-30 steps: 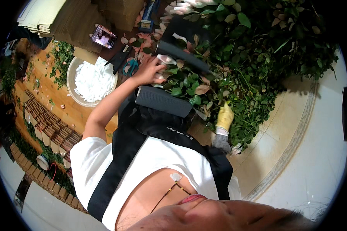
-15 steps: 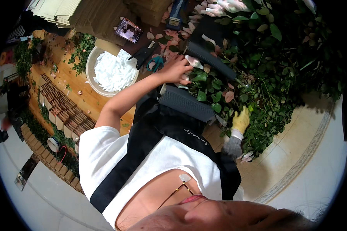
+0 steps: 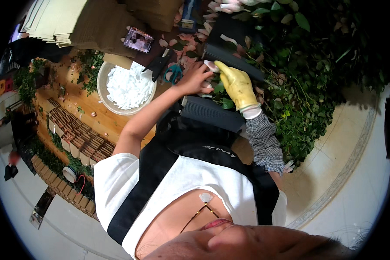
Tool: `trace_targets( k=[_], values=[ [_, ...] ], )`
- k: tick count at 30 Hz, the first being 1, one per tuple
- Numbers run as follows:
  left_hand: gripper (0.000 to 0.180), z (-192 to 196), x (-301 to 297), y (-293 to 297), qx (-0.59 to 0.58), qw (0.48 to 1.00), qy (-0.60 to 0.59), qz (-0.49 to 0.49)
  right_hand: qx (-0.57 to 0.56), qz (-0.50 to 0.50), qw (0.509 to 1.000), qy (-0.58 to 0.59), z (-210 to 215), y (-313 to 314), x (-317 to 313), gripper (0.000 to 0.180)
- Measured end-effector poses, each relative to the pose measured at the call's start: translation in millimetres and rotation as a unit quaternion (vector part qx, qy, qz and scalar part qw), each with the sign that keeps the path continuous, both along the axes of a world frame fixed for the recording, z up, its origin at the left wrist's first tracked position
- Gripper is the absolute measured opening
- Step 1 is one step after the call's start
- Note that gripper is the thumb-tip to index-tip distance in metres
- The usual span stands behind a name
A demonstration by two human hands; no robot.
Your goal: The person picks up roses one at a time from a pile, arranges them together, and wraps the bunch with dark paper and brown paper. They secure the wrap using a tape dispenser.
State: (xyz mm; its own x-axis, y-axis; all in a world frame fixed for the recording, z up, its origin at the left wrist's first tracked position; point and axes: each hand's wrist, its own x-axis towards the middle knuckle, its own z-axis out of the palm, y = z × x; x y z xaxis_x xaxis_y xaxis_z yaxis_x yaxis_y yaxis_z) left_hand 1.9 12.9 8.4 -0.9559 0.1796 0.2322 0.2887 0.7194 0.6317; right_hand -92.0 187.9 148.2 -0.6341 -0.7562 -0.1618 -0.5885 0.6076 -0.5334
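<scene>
My bare left hand (image 3: 196,80) is closed with bent fingers over rose heads between two dark ridged blocks. Some of these heads wear white net sleeves, and the palm hides most of them. Just beyond its fingertips lies a pale pink rose in a white net (image 3: 211,66). My right hand (image 3: 237,86), in a yellow glove, reaches in from the right with its index finger and thumb at that rose. Its grip is partly hidden. Green rose leaves (image 3: 227,103) show beneath the glove. The near ridged block (image 3: 210,113) lies against my apron, the far one (image 3: 234,63) behind the rose.
Left of my arm stands a basin (image 3: 100,84) of white net sleeves. Teal-handled scissors (image 3: 173,73), a black holder (image 3: 158,65), a phone (image 3: 138,40) and loose petals lie on the table. Cardboard (image 3: 102,26) is stacked far left. Leafy stems (image 3: 299,104) heap up on the right.
My gloved right hand has moved up and left from the leaves by the heap's near edge to the netted rose. The left hand has stayed over the rose heads.
</scene>
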Motion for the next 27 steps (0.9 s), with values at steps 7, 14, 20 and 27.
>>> trace_targets(
  k=[7, 14, 20, 27],
  values=[
    [0.061, -4.9, 3.9, 4.5, 0.048, 0.999, 0.001, -0.004, 0.146, -0.023, 0.978, 0.148, -37.7, -4.1, 9.9, 0.042],
    [0.037, -6.4, -8.5, 4.8, 0.481, 0.860, -0.161, 0.063, -0.050, -0.071, 0.994, 0.065, -53.7, 1.9, 11.6, 0.033],
    [0.044, 0.6, -21.9, 16.2, 0.549, 0.795, -0.199, 0.167, 0.012, -0.068, 0.997, -0.037, -38.2, -0.5, 5.4, 0.039],
    [0.040, -7.8, -22.6, 15.2, 0.413, 0.892, -0.158, 0.100, 0.277, -0.061, 0.958, 0.046, -41.4, 0.4, 3.5, 0.040]
  ],
)
